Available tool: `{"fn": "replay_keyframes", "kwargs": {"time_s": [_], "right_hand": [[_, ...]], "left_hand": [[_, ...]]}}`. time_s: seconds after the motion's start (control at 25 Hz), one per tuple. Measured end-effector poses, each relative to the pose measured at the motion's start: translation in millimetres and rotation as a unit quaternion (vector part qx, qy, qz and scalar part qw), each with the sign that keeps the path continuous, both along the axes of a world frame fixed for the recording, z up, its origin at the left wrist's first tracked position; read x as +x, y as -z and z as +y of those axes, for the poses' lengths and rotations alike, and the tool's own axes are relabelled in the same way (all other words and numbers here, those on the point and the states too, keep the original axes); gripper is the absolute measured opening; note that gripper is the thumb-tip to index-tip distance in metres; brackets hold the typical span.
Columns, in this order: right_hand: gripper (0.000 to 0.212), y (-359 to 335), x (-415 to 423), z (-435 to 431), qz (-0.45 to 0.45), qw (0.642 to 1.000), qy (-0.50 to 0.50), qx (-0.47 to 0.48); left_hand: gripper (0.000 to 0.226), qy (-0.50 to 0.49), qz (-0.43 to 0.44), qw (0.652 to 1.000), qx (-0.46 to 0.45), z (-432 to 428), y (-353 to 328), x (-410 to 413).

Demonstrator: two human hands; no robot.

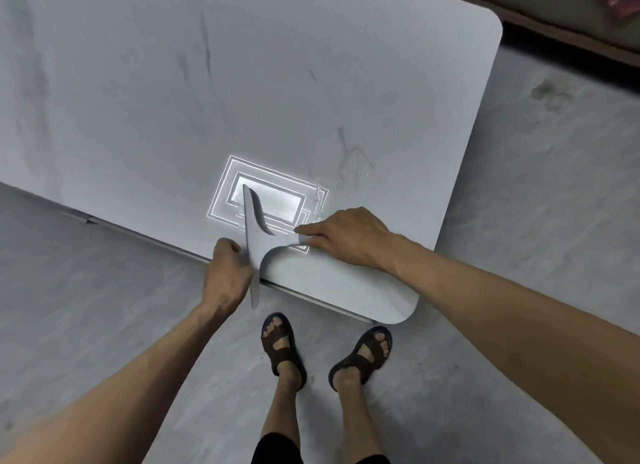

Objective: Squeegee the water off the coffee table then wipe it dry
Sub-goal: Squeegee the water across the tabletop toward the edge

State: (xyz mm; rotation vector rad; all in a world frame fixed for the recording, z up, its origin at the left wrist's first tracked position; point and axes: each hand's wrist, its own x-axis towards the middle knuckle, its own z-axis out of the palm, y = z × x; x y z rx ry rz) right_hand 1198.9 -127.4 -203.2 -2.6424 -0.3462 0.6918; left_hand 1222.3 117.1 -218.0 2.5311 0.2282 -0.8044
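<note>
Both hands grip one squeegee — pale, T-shaped.

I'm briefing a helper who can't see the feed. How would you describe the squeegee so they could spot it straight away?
Start at the white coffee table and go to its near edge, above the sandalled feet. The squeegee is the pale T-shaped tool there, its long blade sticking past the edge. It lies between the two hands: the left hand at the blade, the right hand on the handle end. Nothing else lies on the table.
</note>
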Motion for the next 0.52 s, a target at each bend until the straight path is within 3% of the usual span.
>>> {"fn": "replay_keyframes", "kwargs": {"time_s": [0.24,0.44,0.52], "right_hand": [[0.049,-20,-18,-98,-0.017,0.992,0.111,-0.05],[0.039,-27,-47,-139,-0.019,0.984,0.152,-0.086],[0.041,-28,-57,-147,-0.019,0.981,0.164,-0.104]], "left_hand": [[0.025,0.077,0.012,0.996,-0.039,-41,-2,-3],[0.021,0.144,-0.002,0.989,-0.041,-80,1,0],[0.029,0.151,0.025,0.988,-0.016,-87,4,2]]}}
